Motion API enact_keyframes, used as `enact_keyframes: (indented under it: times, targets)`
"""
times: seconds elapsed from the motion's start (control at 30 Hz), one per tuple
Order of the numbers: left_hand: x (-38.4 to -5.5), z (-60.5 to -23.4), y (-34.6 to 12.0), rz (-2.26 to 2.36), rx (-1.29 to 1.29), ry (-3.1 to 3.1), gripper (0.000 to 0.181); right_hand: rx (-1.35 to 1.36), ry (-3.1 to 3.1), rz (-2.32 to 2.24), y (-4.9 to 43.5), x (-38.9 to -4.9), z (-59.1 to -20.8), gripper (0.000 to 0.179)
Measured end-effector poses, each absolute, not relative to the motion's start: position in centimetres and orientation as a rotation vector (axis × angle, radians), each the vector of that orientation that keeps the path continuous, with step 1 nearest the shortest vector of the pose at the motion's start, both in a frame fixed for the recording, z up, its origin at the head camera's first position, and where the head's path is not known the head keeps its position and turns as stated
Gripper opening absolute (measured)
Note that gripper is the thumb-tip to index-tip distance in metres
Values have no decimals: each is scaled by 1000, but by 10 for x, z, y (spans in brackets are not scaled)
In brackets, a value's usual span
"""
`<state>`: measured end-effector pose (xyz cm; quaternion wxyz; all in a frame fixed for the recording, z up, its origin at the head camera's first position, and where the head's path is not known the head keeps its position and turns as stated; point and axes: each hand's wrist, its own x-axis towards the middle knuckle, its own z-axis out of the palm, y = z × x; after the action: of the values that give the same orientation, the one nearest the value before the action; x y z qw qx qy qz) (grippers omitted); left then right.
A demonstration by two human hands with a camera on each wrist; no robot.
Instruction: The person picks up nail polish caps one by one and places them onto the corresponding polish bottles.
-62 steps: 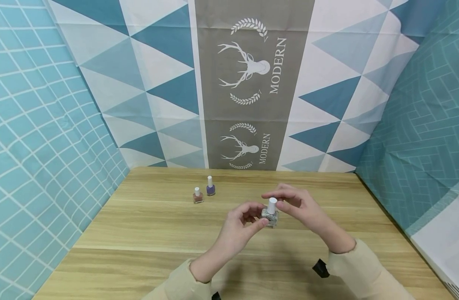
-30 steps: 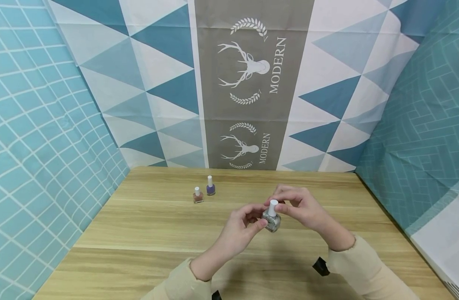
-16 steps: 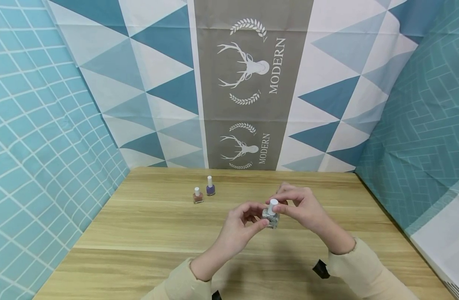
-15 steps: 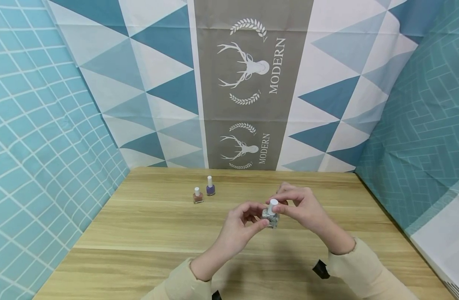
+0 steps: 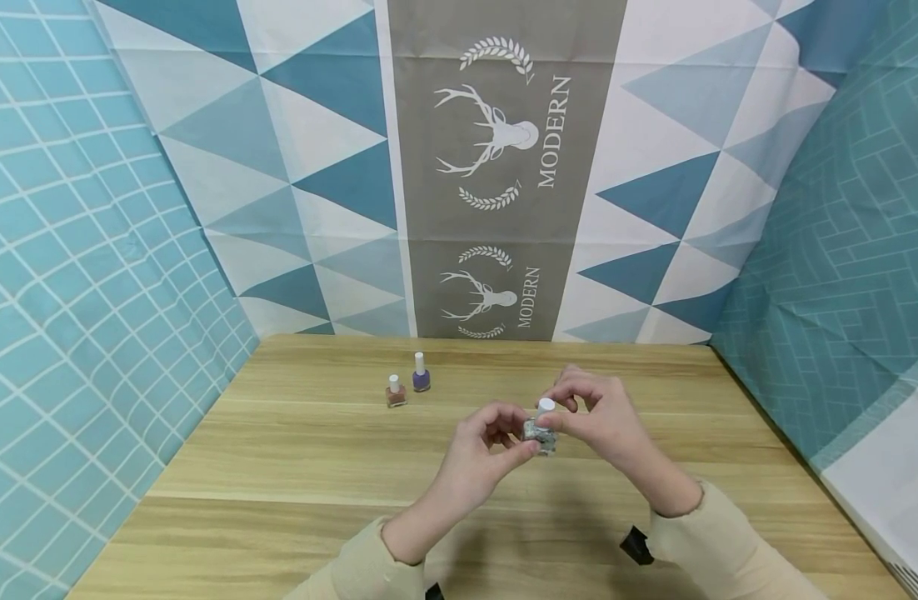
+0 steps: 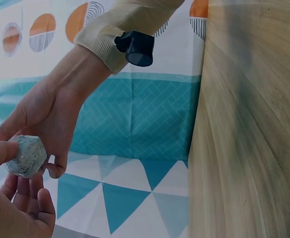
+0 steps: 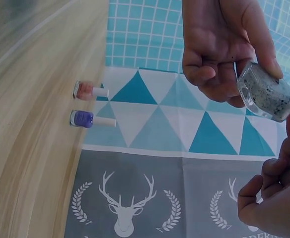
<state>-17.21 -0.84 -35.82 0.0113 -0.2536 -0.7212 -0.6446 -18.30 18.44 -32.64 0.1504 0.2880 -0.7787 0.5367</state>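
In the head view a speckled grey-white nail polish bottle (image 5: 540,435) with a white cap (image 5: 546,406) is held above the table. My left hand (image 5: 483,446) pinches the glass body between thumb and fingers. My right hand (image 5: 594,412) grips the white cap from the right, its thumb across the front. From the right wrist view, dark flecks show in the bottle's polish (image 7: 267,91). The left wrist view shows the bottle's base (image 6: 28,156), with the cap hidden behind it.
Two more nail polish bottles stand upright toward the back of the wooden table (image 5: 316,450): a pinkish-brown one (image 5: 396,395) and a purple one (image 5: 421,379). Behind the table hangs a patterned cloth (image 5: 339,167). Tiled-print cloths flank both sides.
My right hand has closed in on the cap, its thumb now covering more of it. The bottle tilted slightly and came back; my left hand has kept its hold on the glass.
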Motion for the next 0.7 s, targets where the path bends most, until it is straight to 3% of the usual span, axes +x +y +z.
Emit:
enact_keyframes:
  times: [0.27,0.7]
  targets:
    - [-172,-358,-8,-2007,-788,-2252,25,862,-2232,1557,184,-184,-328,14]
    - [-173,-359,-10,-1971,-837,-2287,27,1402,-2235,1681,200,-197,-323,28]
